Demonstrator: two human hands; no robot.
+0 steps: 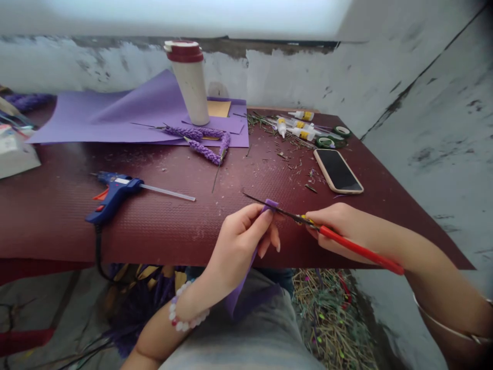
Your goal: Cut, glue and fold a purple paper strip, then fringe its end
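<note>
Between thumb and fingers, my left hand (242, 239) pinches a long purple paper strip (241, 293) near its top end. The strip's tail hangs down over my lap. My right hand (342, 231) is closed on red-handled scissors (362, 251), whose dark blades point left and lie across the strip's end, just above my left fingertips. Whether the blades are parted there is hard to make out. Beyond my hands, a bent piece of purple lavender-like flower stems (206, 141) rests on the table, partly on purple paper (127, 115).
A blue glue gun (119, 195) with a glue stick lies at left on the dark red table (162, 236). A lidded cup (190, 85) stands on the paper. At right are a phone (339, 171), small glue bottles (302, 133), green tape rolls (325, 142) and stem scraps.
</note>
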